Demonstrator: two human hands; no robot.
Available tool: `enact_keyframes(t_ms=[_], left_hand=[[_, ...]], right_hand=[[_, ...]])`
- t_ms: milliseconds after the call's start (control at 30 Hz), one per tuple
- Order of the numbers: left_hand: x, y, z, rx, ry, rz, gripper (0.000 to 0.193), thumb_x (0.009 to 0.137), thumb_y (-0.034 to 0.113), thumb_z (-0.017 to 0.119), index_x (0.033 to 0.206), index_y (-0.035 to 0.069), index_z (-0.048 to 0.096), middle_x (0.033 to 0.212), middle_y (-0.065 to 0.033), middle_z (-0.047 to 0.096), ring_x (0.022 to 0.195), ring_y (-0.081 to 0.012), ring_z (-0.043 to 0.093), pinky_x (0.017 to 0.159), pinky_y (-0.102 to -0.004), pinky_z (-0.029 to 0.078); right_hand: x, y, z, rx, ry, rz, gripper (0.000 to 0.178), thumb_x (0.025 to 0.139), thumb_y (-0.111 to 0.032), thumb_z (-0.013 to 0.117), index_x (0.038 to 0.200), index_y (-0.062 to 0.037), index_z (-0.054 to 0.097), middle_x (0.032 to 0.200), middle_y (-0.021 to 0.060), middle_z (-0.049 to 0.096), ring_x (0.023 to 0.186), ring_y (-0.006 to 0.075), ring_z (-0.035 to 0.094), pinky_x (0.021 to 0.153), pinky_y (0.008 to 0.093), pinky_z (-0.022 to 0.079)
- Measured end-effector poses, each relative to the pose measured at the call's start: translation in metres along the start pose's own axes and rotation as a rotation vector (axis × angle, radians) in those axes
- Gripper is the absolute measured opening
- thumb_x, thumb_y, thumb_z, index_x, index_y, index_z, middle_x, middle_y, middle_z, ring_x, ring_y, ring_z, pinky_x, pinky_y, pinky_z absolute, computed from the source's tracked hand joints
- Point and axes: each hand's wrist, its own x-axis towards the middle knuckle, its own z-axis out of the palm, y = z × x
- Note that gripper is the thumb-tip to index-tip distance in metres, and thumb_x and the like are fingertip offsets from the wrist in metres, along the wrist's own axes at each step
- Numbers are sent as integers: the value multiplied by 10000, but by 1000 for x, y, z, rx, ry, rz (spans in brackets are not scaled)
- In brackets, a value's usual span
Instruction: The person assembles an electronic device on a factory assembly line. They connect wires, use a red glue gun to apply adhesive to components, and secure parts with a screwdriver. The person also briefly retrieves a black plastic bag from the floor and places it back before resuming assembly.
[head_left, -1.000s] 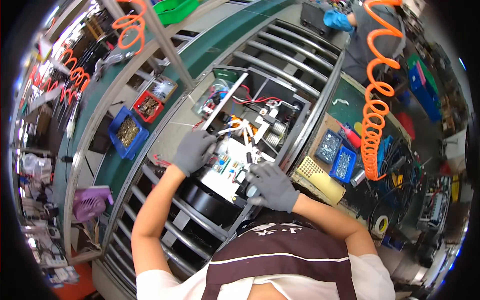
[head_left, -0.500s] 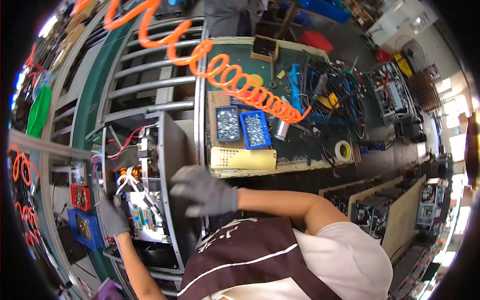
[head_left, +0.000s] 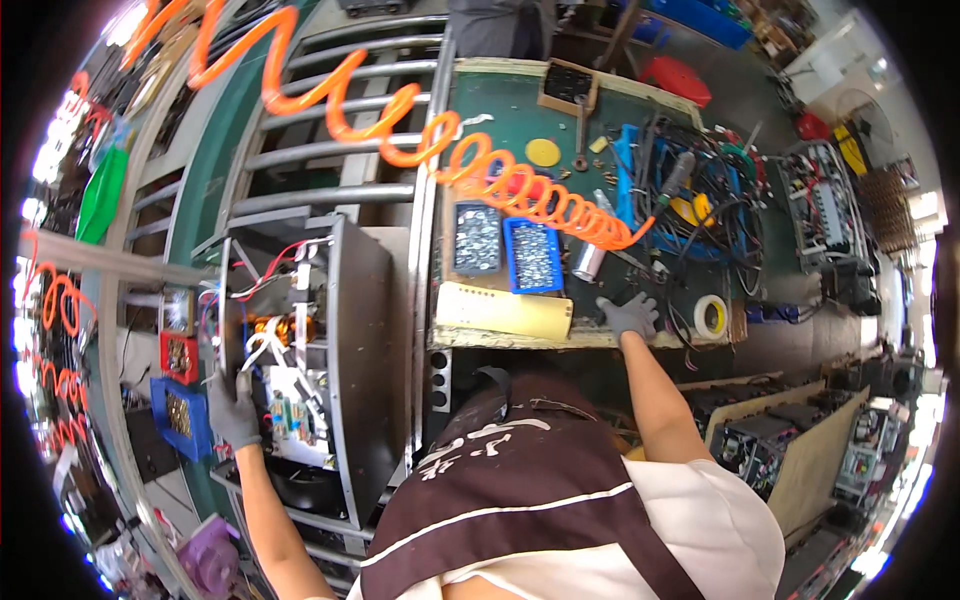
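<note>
My left hand (head_left: 235, 412), in a grey glove, is closed over the left wall of an open metal case (head_left: 360, 340), thumb inside and fingers outside. Inside the case show white cables (head_left: 266, 346), a copper-coloured coil, red wires and a circuit board (head_left: 290, 412). My right hand (head_left: 630, 316), also gloved, is at the front edge of the green workbench (head_left: 510, 105) with its fingers spread and nothing visible in them. Beside it lie a yellow card (head_left: 503, 311) to the left and a roll of tape (head_left: 711, 317) to the right.
Screws fill a dark bin (head_left: 477, 238) and a blue bin (head_left: 534, 256). An orange coiled hose (head_left: 405, 152) hangs across the rollers (head_left: 330, 195) and bench. Cables (head_left: 690, 225) heap in a blue tray. Further bins (head_left: 180, 418) sit left of the case; more chassis (head_left: 757, 435) stand at right.
My right hand has moved from beside the case rightward to the bench's front edge, fingers now spread. The left hand stays at the case wall. The whole view has shifted slightly.
</note>
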Motion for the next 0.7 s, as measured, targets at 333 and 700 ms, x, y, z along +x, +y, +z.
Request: enact_keyframes(t_ms=[333,700], left_hand=[[-2,4,-3,-161,-106,-43,372,770,309,677,1039,65,595,924,-154,625,857,-315,598,732,-422,457],[8,24,-32,-351,95,370,356,687,171,673,1037,134,624,947,-81,573,949,-285,535,780,-405,435]], right_hand=[[105,53,70,1225,-514,-220,129,728,-162,551,800,-82,622,839,121,581,793,305,610,739,434,500],[-169,-91,-53,1249,-1286,-641,738,659,-302,644,1309,-37,416,901,54,509,753,154,489,634,279,416]])
